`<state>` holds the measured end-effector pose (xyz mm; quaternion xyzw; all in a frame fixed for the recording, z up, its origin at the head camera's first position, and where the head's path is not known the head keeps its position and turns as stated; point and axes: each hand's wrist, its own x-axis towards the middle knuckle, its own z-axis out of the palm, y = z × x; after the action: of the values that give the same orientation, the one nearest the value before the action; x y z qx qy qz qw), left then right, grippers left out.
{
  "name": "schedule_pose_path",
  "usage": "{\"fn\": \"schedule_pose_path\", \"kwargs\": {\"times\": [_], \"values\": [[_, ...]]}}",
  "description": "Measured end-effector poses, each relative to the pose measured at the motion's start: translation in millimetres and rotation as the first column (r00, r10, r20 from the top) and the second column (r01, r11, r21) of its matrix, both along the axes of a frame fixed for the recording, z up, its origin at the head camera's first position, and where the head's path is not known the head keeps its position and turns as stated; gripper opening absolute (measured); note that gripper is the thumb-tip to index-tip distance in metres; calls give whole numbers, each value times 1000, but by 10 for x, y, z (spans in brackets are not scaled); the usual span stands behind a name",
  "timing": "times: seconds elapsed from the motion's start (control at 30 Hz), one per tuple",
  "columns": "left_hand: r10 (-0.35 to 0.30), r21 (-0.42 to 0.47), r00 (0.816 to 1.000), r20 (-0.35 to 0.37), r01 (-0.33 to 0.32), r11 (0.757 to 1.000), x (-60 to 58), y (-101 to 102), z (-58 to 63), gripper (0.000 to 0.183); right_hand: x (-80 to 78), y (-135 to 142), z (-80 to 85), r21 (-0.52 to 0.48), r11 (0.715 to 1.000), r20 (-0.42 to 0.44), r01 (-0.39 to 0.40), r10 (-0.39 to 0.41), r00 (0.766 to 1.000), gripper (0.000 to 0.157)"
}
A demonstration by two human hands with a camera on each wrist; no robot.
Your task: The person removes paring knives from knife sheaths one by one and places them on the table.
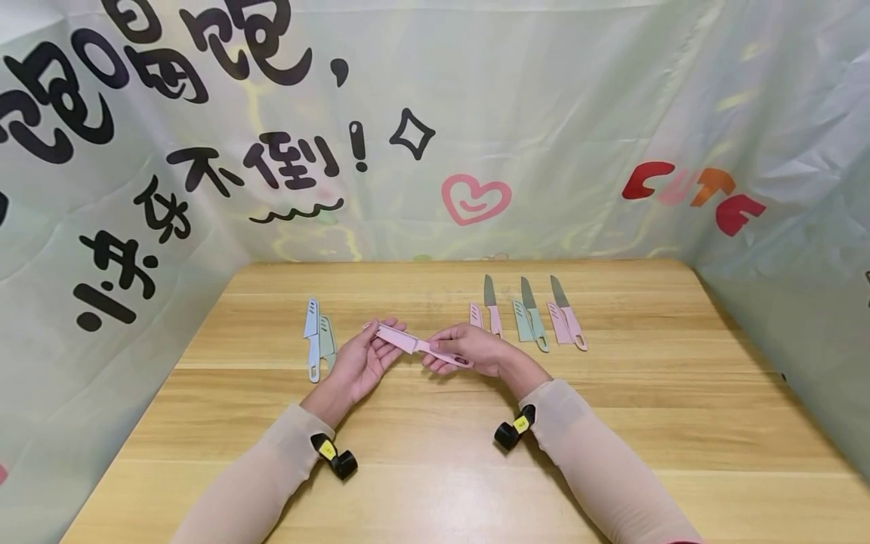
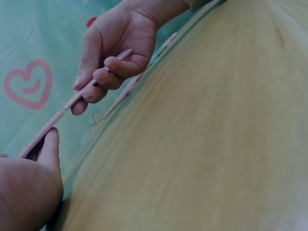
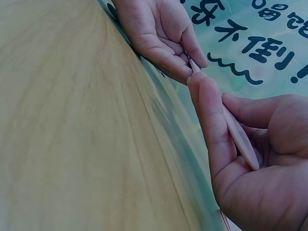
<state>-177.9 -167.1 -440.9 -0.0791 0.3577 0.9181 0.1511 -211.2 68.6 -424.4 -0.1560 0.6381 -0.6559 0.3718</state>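
A pink knife (image 1: 423, 347) is held level over the table between both hands, its blade covered by a pink sheath (image 1: 397, 339). My left hand (image 1: 362, 364), palm turned up, pinches the sheath end between thumb and fingers. With thumb and curled fingers, my right hand (image 1: 477, 349) grips the handle; in the right wrist view the handle (image 3: 240, 139) runs between thumb and fingers. By the left hand lie a blue sheathed knife (image 1: 313, 340) and a green sheathed knife (image 1: 327, 338), the latter partly hidden by that hand.
Beyond the right hand lie three bare-bladed knives, two pink and one green (image 1: 535, 321), each beside its sheath; the hand partly covers the nearest pink knife (image 1: 491, 295). Printed cloth walls (image 1: 557, 136) border the wooden table (image 1: 435, 468) at the back and sides.
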Motion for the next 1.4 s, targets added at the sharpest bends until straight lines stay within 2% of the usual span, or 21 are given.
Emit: {"fn": "schedule_pose_path", "kwargs": {"times": [1.03, 1.4], "values": [[27, 5, 1000, -14, -27, 1000, -7, 7, -14, 39, -33, 96, 48, 16, 999, 5, -33, 33, 999, 32], [52, 15, 999, -8, -52, 999, -11, 5, -21, 37, -40, 144, 66, 38, 998, -18, -55, 56, 998, 32]]}}
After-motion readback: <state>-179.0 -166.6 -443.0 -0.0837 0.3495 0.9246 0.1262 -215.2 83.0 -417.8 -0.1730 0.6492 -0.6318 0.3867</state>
